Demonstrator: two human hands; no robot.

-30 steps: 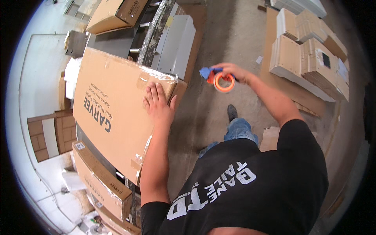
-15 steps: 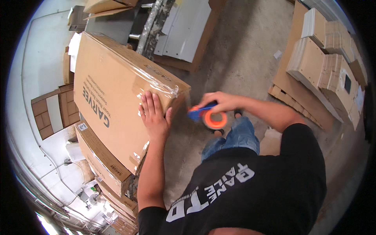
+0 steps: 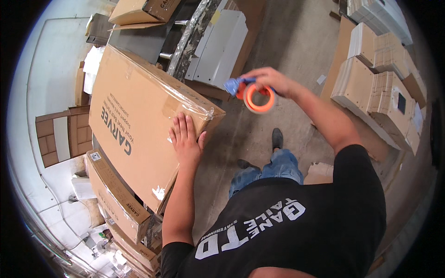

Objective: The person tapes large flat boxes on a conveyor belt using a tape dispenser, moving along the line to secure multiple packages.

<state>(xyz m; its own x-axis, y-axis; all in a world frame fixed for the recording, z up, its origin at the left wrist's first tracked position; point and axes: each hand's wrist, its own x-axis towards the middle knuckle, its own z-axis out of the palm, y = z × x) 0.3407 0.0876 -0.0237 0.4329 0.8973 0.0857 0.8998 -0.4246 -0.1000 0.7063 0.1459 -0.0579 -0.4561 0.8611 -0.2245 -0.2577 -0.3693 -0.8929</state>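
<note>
A large flat cardboard box (image 3: pixel 139 106) lies in front of me on the left, with shiny clear tape along its near edge and corners. My left hand (image 3: pixel 186 138) rests flat on the box's top near that corner, its fingers stretched out. In the air to the right of the box, my right hand (image 3: pixel 271 82) grips a tape gun (image 3: pixel 237 86) with a blue body and an orange-cored roll. The tape gun is apart from the box. Some of its handle is hidden by my fingers.
A roller conveyor (image 3: pixel 187 41) runs beyond the box, with grey metal panels (image 3: pixel 218 46) beside it. More boxes (image 3: pixel 116 192) line up at lower left. Stacked cardboard sheets (image 3: pixel 371 88) stand at right. Concrete floor (image 3: pixel 296 60) lies between.
My right hand has lifted the tape gun up and away from the box's corner, toward the far side. The left hand stays flat on the box.
</note>
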